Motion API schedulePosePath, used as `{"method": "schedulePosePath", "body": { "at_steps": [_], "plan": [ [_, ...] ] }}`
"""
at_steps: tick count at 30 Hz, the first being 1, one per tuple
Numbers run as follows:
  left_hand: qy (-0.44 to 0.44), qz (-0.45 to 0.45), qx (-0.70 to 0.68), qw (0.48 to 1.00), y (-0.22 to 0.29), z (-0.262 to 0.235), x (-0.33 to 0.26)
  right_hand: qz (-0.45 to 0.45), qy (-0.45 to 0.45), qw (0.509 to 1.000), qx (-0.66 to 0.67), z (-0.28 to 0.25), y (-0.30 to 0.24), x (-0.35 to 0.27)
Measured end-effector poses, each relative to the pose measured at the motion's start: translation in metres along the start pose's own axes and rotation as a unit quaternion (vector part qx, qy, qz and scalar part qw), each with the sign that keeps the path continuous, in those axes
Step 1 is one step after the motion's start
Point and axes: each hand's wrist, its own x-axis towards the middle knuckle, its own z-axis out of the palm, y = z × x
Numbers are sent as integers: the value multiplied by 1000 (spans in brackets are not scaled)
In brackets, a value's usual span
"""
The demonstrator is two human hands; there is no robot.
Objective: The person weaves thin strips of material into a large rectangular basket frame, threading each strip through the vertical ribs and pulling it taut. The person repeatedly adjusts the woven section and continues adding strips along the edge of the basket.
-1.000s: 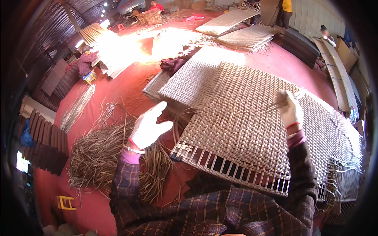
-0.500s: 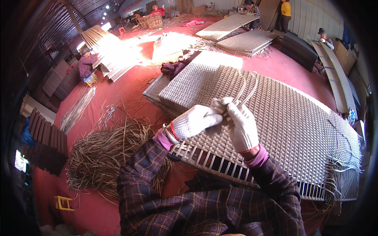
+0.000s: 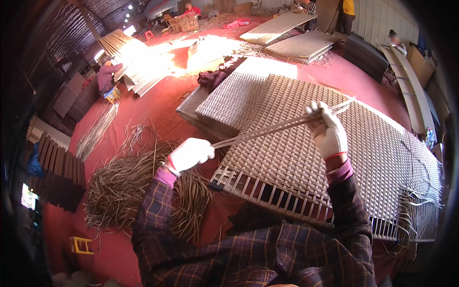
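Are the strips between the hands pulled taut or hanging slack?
Taut: the strips run straight from left hand to right hand, above the woven panel.

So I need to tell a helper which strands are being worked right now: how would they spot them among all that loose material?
Start at the big woven panel lying on the red floor before the person. Stretched in the air above its near left corner runs a bundle of flat pale strands, pulled taut between the gloved left hand and the gloved right hand. Unlike the loose heap of strands on the floor, it is straight and off the ground.
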Motion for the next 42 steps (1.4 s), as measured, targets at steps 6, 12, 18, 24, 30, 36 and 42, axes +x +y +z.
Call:
{"method": "schedulePosePath", "body": {
  "at_steps": [6,12,18,24,30,36,42],
  "plan": [
    [77,-185,-160,966,-88,-37,-56,-60,96,993,-43,-43,-36,13],
    [37,-316,-82,945,-120,-54,-73,-31,62,996,-60,-36,-12,0],
    [148,-32,247,957,-45,-20,-14,-1,13,979,-203,-2,66,-37],
    [72,233,195,950,45,44,66,44,-31,981,-184,34,108,-77],
    [-19,307,155,939,87,81,111,38,-46,972,-226,38,124,-96],
    [-26,411,242,879,85,92,140,91,-56,977,-185,24,149,-108],
    [-181,243,-61,951,87,103,140,28,-126,888,-441,16,147,-111]
  ]
}}
